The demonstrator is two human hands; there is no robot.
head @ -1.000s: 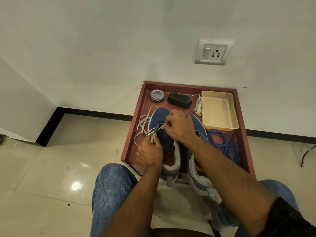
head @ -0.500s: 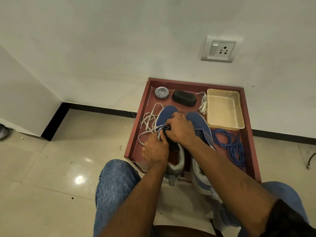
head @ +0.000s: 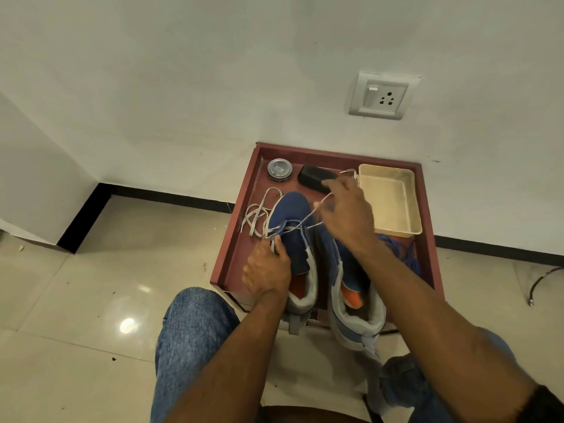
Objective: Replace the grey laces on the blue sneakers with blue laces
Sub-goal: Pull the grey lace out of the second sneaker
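Note:
Two blue sneakers stand side by side in a maroon tray [head: 232,264]. My left hand [head: 267,270] grips the left sneaker [head: 293,215] at its side near the eyelets. My right hand [head: 348,215] is raised above the right sneaker [head: 351,276] and pinches the grey lace [head: 308,219], pulling it taut up out of the left sneaker's eyelets. The loose rest of the grey lace [head: 258,213] lies in loops on the tray to the left of the toe. A heap of blue laces [head: 406,254] lies at the tray's right, partly behind my right arm.
At the tray's back stand a round metal tin [head: 279,169], a black brush [head: 314,178] and a cream plastic tub [head: 389,199]. The tray sits against a white wall with a socket [head: 381,96]. My jeans-clad knees [head: 195,331] are at the tray's near edge.
My right hand has lifted away from the left sneaker's tongue and moved up and right, drawing a length of grey lace out. My left hand keeps its hold on the sneaker.

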